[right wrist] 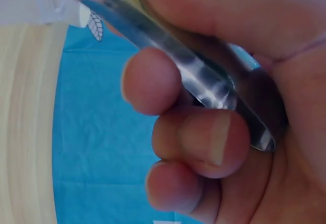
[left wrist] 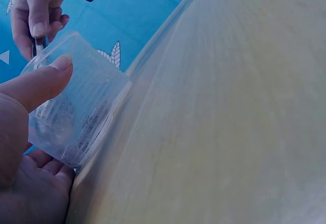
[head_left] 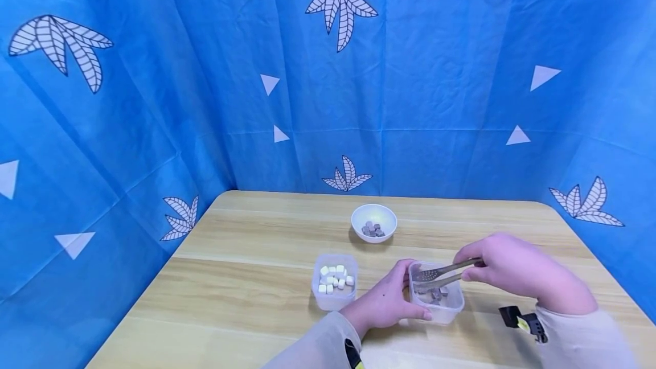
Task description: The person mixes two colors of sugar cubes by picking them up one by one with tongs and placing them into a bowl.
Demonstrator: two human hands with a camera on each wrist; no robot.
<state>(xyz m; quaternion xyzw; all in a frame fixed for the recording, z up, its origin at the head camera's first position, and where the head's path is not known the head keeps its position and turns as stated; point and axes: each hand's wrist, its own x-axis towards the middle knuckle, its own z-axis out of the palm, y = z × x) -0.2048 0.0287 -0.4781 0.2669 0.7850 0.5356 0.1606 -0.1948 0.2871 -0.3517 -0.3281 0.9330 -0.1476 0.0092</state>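
Observation:
My left hand grips a clear plastic container at the right of the table, thumb on the near side and fingers round the left side. Several grey-brown cubes lie inside it. In my right hand is a pair of metal tongs, held from the right with the slotted ends reaching down into the container. The right wrist view shows the fingers wrapped about the tongs' handle. What the tips touch is hard to make out, so I cannot tell whether they pinch a cube.
A second clear container with several off-white cubes stands left of my left hand. Farther back is a white bowl holding several grey-brown cubes. Blue patterned cloth hangs behind the wooden table.

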